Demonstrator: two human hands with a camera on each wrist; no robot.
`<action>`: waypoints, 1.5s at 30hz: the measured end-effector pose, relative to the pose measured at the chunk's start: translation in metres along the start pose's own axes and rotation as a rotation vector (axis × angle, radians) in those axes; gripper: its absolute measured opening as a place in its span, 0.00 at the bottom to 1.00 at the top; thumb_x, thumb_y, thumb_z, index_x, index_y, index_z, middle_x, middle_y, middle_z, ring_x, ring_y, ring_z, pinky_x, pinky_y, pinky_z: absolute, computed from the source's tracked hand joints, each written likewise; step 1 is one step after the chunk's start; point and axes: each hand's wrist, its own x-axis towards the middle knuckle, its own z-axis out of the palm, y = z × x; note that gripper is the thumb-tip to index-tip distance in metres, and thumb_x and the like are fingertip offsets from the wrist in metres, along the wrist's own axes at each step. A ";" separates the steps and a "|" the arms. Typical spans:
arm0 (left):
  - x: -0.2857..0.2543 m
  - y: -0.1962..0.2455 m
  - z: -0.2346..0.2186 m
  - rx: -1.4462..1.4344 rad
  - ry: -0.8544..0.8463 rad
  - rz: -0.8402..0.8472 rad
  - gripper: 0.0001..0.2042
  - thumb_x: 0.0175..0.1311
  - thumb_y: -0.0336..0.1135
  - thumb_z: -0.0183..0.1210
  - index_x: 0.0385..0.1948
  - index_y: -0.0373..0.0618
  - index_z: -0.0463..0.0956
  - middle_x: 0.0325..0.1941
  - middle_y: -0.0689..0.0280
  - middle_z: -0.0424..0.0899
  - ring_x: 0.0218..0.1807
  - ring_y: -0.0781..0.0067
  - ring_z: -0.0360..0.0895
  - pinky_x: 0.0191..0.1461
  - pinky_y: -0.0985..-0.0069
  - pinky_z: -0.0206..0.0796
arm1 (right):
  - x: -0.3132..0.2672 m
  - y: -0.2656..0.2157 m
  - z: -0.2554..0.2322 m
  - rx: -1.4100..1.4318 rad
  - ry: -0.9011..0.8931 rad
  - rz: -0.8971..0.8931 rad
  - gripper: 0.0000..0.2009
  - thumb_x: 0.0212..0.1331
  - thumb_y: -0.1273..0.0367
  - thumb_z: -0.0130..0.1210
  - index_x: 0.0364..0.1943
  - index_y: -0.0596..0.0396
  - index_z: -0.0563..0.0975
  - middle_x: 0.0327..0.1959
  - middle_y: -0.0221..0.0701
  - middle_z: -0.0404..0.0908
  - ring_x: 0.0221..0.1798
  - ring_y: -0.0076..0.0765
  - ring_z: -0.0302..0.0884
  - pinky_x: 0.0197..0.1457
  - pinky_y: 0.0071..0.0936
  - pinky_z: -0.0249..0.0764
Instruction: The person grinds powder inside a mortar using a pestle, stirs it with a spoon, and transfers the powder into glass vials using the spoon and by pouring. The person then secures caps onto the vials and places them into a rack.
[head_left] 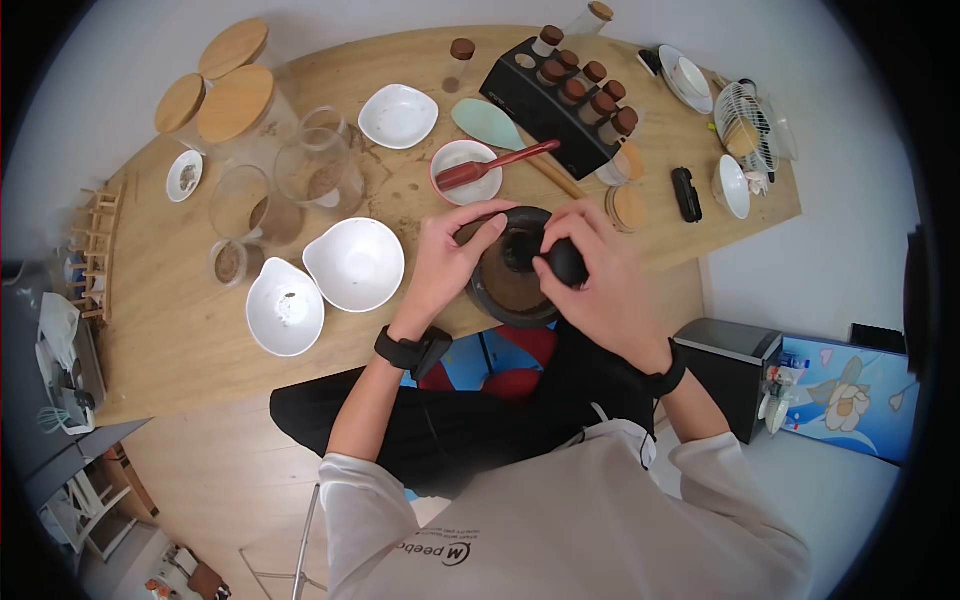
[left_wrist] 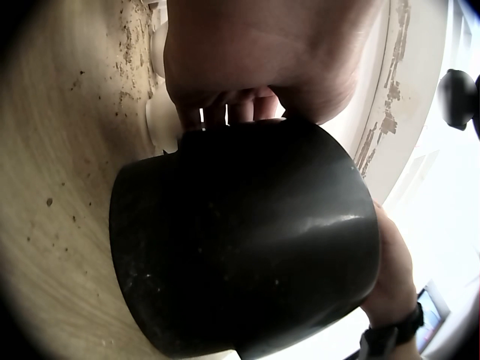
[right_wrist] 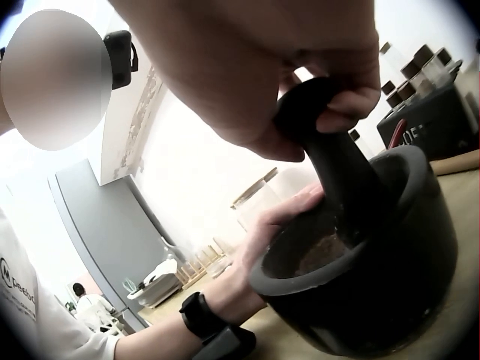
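Observation:
A black mortar (head_left: 534, 318) stands at the front edge of the table with brown ground powder (head_left: 512, 287) inside. My left hand (head_left: 452, 250) holds its rim at the left, thumb at the rim and fingers around the far side; in the left wrist view the mortar's dark wall (left_wrist: 255, 240) hides the fingertips. My right hand (head_left: 598, 280) grips the rounded top of a black pestle (right_wrist: 341, 165). The pestle leans in the bowl, its lower end down by the powder and close to the inner wall.
White bowls (head_left: 360, 262) stand left of the mortar. Behind it are a small bowl (head_left: 478, 153) with a red spatula (head_left: 510, 163) across it, a green spatula (head_left: 487, 122) and a black rack (head_left: 550, 110) of corked tubes. Glass jars (head_left: 325, 170) stand at the left.

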 end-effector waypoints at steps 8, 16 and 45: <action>0.000 -0.001 0.000 0.041 0.007 0.033 0.13 0.77 0.30 0.62 0.56 0.35 0.87 0.51 0.63 0.93 0.54 0.78 0.86 0.62 0.75 0.77 | 0.001 0.005 -0.002 -0.060 0.034 -0.022 0.11 0.57 0.77 0.67 0.41 0.54 0.77 0.48 0.39 0.77 0.47 0.52 0.81 0.49 0.40 0.78; 0.000 -0.003 0.001 -0.008 0.002 0.010 0.13 0.77 0.30 0.62 0.55 0.35 0.87 0.50 0.63 0.93 0.53 0.77 0.86 0.62 0.76 0.77 | -0.003 0.013 0.000 0.000 0.041 -0.078 0.12 0.56 0.76 0.68 0.41 0.52 0.77 0.46 0.37 0.77 0.43 0.52 0.81 0.45 0.42 0.77; 0.000 -0.003 0.000 0.006 0.007 0.015 0.13 0.77 0.30 0.61 0.56 0.35 0.87 0.49 0.63 0.93 0.52 0.78 0.86 0.61 0.76 0.77 | 0.000 0.005 -0.002 0.005 -0.014 -0.017 0.12 0.55 0.77 0.69 0.40 0.54 0.77 0.48 0.39 0.78 0.49 0.53 0.81 0.51 0.41 0.78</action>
